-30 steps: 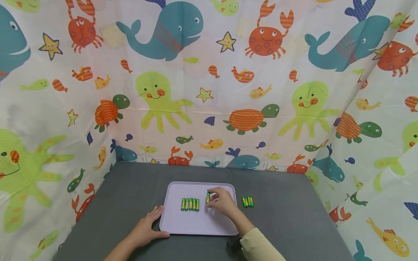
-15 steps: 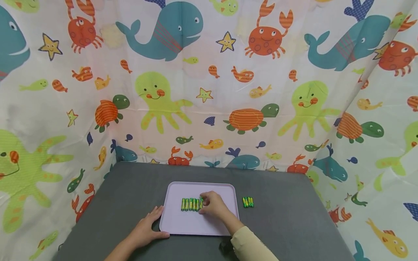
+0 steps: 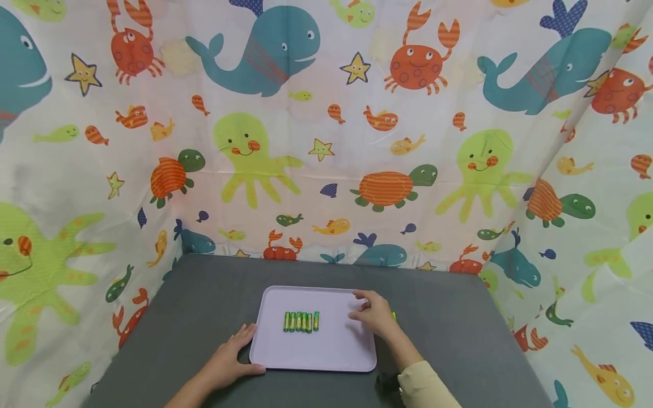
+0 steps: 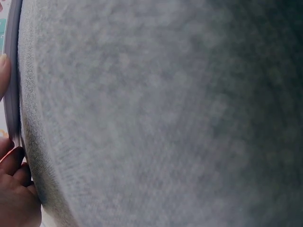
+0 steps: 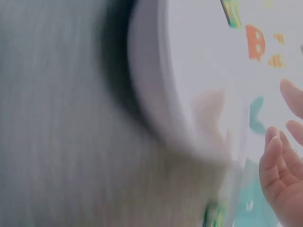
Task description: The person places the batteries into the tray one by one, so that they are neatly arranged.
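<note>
A pale lilac tray lies on the dark table, with a row of several green-and-yellow batteries standing side by side in its middle. A single battery is at the row's right end, a small gap from the others. My left hand rests at the tray's front left corner, fingers along the left rim and thumb at the front. Over the right rim is my right hand, thumb and fingers spread apart with nothing between them. It mostly hides the batteries right of the tray; one end shows in the right wrist view.
A grey cloth covers the tabletop. Sea-animal printed curtains hang behind the table and at both sides. A small black object sits at my right wrist, beside the pale sleeve.
My right hand sets a battery down at the right end of the row, lets go and moves right to the tray's edge. The left hand stays at the corner.
</note>
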